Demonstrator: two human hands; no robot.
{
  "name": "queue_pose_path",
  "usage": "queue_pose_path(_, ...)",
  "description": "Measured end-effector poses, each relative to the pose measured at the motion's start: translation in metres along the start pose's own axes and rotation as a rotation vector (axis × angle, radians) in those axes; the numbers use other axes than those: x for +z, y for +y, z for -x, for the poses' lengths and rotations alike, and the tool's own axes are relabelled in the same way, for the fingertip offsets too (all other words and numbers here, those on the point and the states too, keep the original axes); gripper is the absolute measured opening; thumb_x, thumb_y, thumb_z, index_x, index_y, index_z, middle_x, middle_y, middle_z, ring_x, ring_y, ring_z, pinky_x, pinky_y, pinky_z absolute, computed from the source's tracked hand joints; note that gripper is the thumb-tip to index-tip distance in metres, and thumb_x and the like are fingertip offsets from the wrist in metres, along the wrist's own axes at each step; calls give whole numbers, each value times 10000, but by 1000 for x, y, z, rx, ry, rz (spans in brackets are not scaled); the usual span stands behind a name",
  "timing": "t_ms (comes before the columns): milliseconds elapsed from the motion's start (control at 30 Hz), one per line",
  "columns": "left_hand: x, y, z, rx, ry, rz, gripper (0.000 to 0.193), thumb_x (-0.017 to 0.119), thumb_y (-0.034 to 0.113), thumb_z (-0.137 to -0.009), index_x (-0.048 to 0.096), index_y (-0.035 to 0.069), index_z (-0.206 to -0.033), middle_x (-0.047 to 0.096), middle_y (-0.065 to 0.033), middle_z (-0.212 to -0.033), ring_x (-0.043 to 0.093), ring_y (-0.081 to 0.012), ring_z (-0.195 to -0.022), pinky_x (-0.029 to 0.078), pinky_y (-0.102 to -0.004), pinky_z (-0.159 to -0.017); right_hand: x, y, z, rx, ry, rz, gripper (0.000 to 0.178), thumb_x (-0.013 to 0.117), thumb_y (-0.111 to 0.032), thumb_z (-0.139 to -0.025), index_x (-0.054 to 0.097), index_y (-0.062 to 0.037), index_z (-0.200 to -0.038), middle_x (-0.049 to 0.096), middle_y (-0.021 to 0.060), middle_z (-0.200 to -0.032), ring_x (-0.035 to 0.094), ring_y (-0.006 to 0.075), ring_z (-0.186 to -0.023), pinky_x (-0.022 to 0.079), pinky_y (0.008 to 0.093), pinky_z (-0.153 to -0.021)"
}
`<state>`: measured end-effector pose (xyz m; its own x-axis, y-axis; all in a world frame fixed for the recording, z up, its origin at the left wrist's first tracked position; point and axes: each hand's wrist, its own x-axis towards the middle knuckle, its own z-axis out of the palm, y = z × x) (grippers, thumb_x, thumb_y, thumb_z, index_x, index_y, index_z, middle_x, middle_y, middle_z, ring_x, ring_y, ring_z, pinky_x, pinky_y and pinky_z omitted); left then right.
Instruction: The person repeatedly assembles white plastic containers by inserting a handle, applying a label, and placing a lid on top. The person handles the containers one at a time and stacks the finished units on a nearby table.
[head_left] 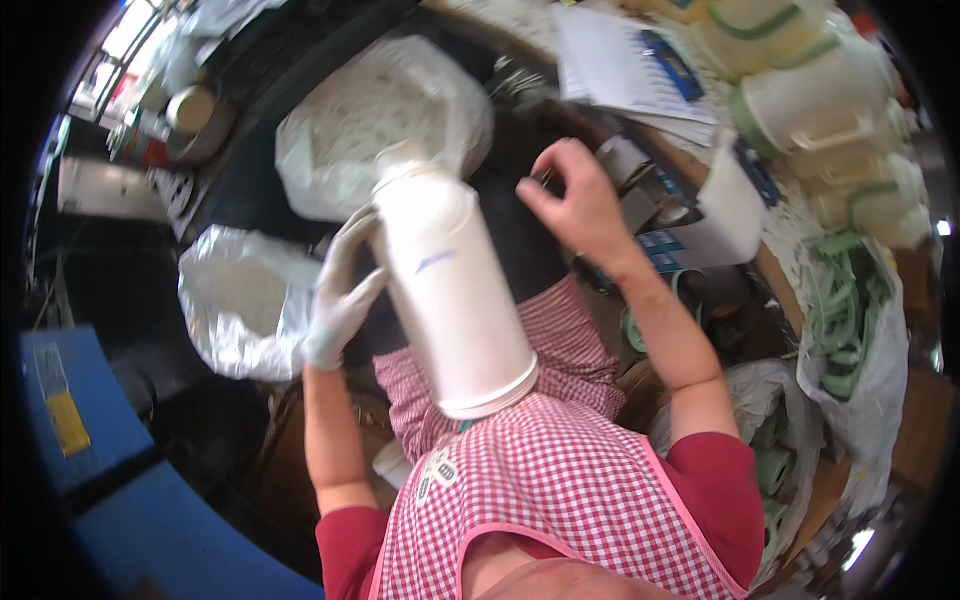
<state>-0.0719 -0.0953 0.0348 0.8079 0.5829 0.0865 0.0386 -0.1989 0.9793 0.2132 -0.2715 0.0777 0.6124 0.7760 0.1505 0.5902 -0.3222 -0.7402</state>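
Observation:
A large white plastic bottle (455, 280) lies slanted over my lap, its base against my apron and its neck pointing away from me. A short blue pen-like mark shows on its side. My left hand (345, 285), in a pale glove, holds the bottle by its left side; the thumb lies on the near side and the fingertips are partly hidden by the bottle. To the right of the bottle, my bare right hand (578, 195) is raised with curled fingers. A gap shows between its thumb and forefinger, and I see nothing in it.
Beyond the bottle's neck sits a clear bag (385, 110) of pale ring-like pieces. A second plastic-lined container (245, 300) stands left. An open box (700, 225), papers (625, 75) and translucent jugs (820, 100) are at right. A bag (850, 320) holds green parts.

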Motion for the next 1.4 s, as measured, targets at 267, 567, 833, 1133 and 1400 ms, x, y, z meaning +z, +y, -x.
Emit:
queue_pose_path(267, 8, -14, -146, -212, 21, -531, 417, 718, 301, -1008, 716, -16, -1278, 746, -149, -1215, 690, -227, -1100, 516, -359, -981, -86, 76, -128, -403, 346, 632, 296, 785, -255, -804, 689, 10, -893, 671, 224, -1012, 629, 426, -979, 511, 509, -908)
queue_pose_path(567, -26, 89, -88, -78, -202, 332, 711, 742, 421, -974, 568, -94, -1433, 682, -156, -1299, 687, -202, -1132, 531, -340, -1030, -125, 107, 82, 14, 344, -95, 266, 715, -334, -967, 767, -77, -1012, 763, 110, -886, 726, 230, -768, 551, 362, -721)
queue_pose_path(833, -16, 167, -42, 269, 132, 166, 329, 744, 236, -934, 747, -47, -1101, 716, -123, -1221, 645, -132, -1049, 528, -309, -932, -125, 84, 103, 516, -213, -343, 510, 518, -467, -1108, 760, -20, -1063, 776, 62, -963, 720, 150, -870, 563, 282, -780)
queue_pose_path(1133, -50, 161, 40, 356, 413, -156, 820, 705, 450, -959, 417, -24, -1562, 587, -192, -1470, 613, -298, -1326, 509, -431, -1103, -43, -32, 28, -277, 140, -671, 390, 482, -244, -1131, 630, 39, -1354, 700, 130, -1274, 680, 200, -1130, 527, 330, -989)
queue_pose_path(1400, -42, 23, 105, -278, -159, 899, 1042, 881, 431, -800, 354, -39, -1565, 581, -226, -1446, 649, -359, -1251, 536, -491, -1075, -46, -153, -156, -484, -242, -391, 421, 760, -385, -955, 711, -6, -1131, 731, 116, -1000, 690, 215, -931, 522, 352, -829)
